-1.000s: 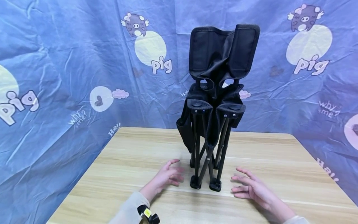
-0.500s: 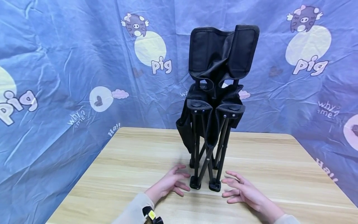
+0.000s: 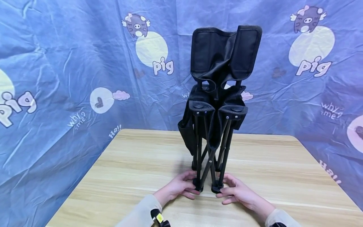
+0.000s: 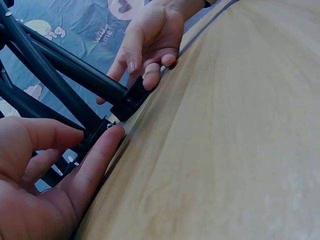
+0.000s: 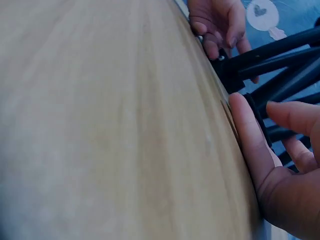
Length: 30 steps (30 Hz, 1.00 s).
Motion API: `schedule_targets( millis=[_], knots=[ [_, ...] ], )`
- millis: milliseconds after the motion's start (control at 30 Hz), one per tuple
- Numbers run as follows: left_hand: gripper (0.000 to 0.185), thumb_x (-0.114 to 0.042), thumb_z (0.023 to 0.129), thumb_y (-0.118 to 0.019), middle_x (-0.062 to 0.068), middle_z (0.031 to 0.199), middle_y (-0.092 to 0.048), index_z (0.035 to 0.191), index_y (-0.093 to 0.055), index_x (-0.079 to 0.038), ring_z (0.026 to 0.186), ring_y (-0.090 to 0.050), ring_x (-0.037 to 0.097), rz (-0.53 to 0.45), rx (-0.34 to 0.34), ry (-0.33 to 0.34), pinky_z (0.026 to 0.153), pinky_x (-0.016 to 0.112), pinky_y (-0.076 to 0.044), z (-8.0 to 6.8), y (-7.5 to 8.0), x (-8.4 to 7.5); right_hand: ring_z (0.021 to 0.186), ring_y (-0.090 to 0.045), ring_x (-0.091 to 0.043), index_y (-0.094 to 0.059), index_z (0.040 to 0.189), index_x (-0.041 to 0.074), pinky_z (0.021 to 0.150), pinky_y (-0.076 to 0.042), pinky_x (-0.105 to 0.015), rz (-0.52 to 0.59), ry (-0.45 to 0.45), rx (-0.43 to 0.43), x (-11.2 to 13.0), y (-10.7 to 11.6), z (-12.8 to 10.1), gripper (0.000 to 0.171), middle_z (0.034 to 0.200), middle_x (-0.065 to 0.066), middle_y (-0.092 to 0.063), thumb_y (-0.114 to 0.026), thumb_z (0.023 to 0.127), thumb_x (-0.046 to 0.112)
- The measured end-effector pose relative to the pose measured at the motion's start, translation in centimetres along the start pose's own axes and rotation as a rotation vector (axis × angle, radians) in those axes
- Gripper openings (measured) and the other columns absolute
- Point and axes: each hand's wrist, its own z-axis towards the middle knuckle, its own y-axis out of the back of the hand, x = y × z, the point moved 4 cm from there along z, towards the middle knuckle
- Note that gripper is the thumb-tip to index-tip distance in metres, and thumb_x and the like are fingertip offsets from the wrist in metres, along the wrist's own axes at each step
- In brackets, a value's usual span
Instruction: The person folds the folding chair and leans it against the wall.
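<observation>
A folded black folding chair (image 3: 214, 129) stands upright on the wooden table, its fabric back bunched at the top and its thin legs drawn close together. At the near left foot, my left hand (image 3: 180, 187) grips with fingers on either side. My right hand (image 3: 242, 194) holds the near right foot in the same way, thumb and fingers around it. The left wrist view shows the chair legs (image 4: 70, 75) rising from the feet, with a finger laid along the foot's base. Close up in the right wrist view, the right fingers partly hide the foot.
The wooden table (image 3: 136, 157) has light grain and rounded far corners. Behind it and at both sides hangs a blue cloth (image 3: 71, 56) printed with pigs and words. A black pocket (image 3: 187, 135) hangs on the chair's left side.
Both hands have moved inward from either side, from apart from the chair to its two near feet. The chair stands in the same place.
</observation>
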Motion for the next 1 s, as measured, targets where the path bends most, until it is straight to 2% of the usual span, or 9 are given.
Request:
schedule_targets(
  millis=[167, 300, 467, 633, 1000],
  knots=[
    [0.060, 0.019, 0.081, -0.054, 0.018, 0.126, -0.050, 0.139, -0.044, 0.006, 0.090, -0.069, 0.045, -0.004, -0.014, -0.016, 0.067, 0.039, -0.061, 0.1, 0.0, 0.2, 0.095, -0.070, -0.032, -0.055, 0.132, 0.018, 0.073, -0.061, -0.038, -0.008, 0.001, -0.007, 0.0, -0.1, 0.4, 0.047, 0.127, -0.008, -0.053, -0.060, 0.092, -0.005],
    [0.061, 0.021, 0.080, -0.053, 0.019, 0.125, -0.049, 0.138, -0.044, 0.008, 0.088, -0.069, 0.047, -0.021, -0.021, -0.027, 0.070, 0.044, -0.061, 0.1, 0.0, 0.3, 0.095, -0.070, -0.033, -0.055, 0.128, 0.010, 0.076, -0.060, -0.039, 0.000, -0.017, -0.016, 0.1, -0.2, 0.6, 0.042, 0.130, -0.012, -0.050, -0.060, 0.090, -0.007],
    [0.061, 0.022, 0.079, -0.052, 0.020, 0.123, -0.049, 0.137, -0.045, 0.008, 0.085, -0.069, 0.047, -0.028, -0.036, -0.034, 0.073, 0.046, -0.060, 0.1, -0.1, 0.1, 0.091, -0.070, -0.033, -0.052, 0.127, 0.001, 0.081, -0.059, -0.041, 0.010, -0.029, -0.028, 0.3, -0.2, 0.9, 0.042, 0.127, -0.017, -0.050, -0.060, 0.087, -0.011],
    [0.062, 0.023, 0.077, -0.051, 0.021, 0.121, -0.049, 0.136, -0.046, 0.009, 0.083, -0.069, 0.046, -0.044, -0.056, -0.037, 0.074, 0.046, -0.060, 0.2, -0.2, 0.0, 0.088, -0.071, -0.032, -0.037, 0.130, -0.012, 0.081, -0.059, -0.042, -0.015, -0.030, -0.047, 0.4, -0.2, 1.2, 0.051, 0.124, -0.017, -0.052, -0.060, 0.085, -0.012],
    [0.063, 0.024, 0.076, -0.050, 0.024, 0.124, -0.048, 0.137, -0.043, 0.010, 0.083, -0.069, 0.047, -0.043, -0.092, -0.034, 0.073, 0.046, -0.060, 0.5, -0.4, -0.3, 0.085, -0.071, -0.036, -0.033, 0.131, -0.016, 0.078, -0.059, -0.045, -0.067, -0.017, -0.070, 1.0, -0.3, 2.0, 0.055, 0.126, -0.024, -0.049, -0.059, 0.082, -0.015]
  ],
)
